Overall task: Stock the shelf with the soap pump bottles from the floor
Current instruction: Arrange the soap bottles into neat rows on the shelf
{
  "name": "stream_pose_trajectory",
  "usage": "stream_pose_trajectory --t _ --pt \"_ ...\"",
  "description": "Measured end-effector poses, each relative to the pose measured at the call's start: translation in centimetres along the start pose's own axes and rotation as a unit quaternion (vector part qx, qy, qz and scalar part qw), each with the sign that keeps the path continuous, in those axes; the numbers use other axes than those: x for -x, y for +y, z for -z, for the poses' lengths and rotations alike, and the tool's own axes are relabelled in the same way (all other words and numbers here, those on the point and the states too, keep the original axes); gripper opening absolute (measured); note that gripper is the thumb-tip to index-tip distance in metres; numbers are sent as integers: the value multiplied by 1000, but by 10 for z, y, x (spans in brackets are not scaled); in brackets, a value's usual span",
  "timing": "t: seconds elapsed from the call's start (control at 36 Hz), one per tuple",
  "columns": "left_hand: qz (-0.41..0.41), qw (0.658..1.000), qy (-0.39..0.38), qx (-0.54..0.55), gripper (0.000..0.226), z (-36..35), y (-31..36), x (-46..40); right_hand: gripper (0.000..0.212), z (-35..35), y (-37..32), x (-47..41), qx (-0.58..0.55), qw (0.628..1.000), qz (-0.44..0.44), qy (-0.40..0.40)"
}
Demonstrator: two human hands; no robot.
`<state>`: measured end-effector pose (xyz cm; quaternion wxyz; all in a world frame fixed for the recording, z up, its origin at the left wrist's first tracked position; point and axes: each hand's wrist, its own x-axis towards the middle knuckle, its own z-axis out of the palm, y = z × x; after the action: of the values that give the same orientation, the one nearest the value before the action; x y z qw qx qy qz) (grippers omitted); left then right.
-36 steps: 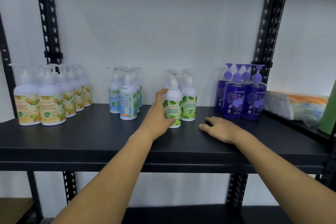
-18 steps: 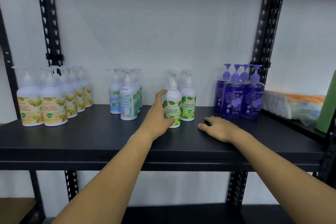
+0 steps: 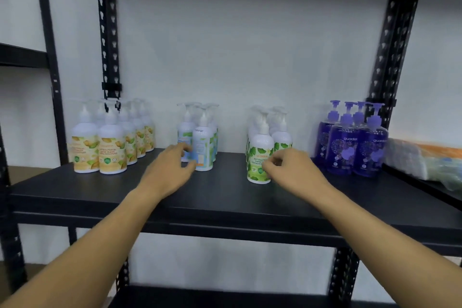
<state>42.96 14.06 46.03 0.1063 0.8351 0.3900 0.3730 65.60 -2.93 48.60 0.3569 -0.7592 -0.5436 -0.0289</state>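
- The black metal shelf (image 3: 225, 197) spans the view, its board carrying four clusters of pump bottles against a white wall, with perforated uprights at the back corners
- Both bare forearms reach up and forward from the bottom corners of the view, converging over the front half of the board
- The left hand (image 3: 167, 172) is stretched toward the blue-label bottles (image 3: 203, 147), palm down, fingers loosely spread and curled; the fingertips are at the base of the front bottle, but motion blur hides whether they grip it
- The right hand (image 3: 295, 172) sits just right of the front green-label bottle (image 3: 260, 157), fingers bent inward and bunched, thumb side against the bottle's label; it touches the bottle's side rather than wrapping round it, as far as the blur allows
- That green-label bottle stands upright on the board, slightly ahead of the other green-label bottles (image 3: 281, 135) behind it
- The yellow-label bottles (image 3: 110, 147) stand in rows at the far left of the board, well apart from both hands
- The purple bottles (image 3: 355, 147) stand grouped at the far right, near the right upright
- Beyond them, on the neighbouring board, lies a plastic-wrapped bundle (image 3: 425, 157)
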Motion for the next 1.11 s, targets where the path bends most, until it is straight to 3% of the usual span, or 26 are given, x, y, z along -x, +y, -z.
stream_pose_trajectory --t 0.17,0.36,0.53,0.64,0.78,0.97,1.11 --pt "29 995 -52 -78 48 25 -31 1 11 -34 -57 -12 -83 995 59 1" --pt "81 971 -187 -125 72 26 -51 1 57 -76 -85 -58 -107 991 67 39" --pt "97 942 -260 -189 72 21 -47 -3 85 -108 -88 -91 -140 989 25 32" --pt "95 937 -273 -197 71 21 -48 -3 78 -125 -91 -92 -162 986 37 31" --pt "92 935 -278 -202 72 23 -48 -2 62 -137 -88 -95 -143 984 62 89" --pt "97 929 -288 -211 70 23 -48 -2 72 -134 -74 -99 -100 985 35 137" --pt "100 928 -291 -212 69 24 -47 -1 84 -133 -73 -98 -146 983 43 106"
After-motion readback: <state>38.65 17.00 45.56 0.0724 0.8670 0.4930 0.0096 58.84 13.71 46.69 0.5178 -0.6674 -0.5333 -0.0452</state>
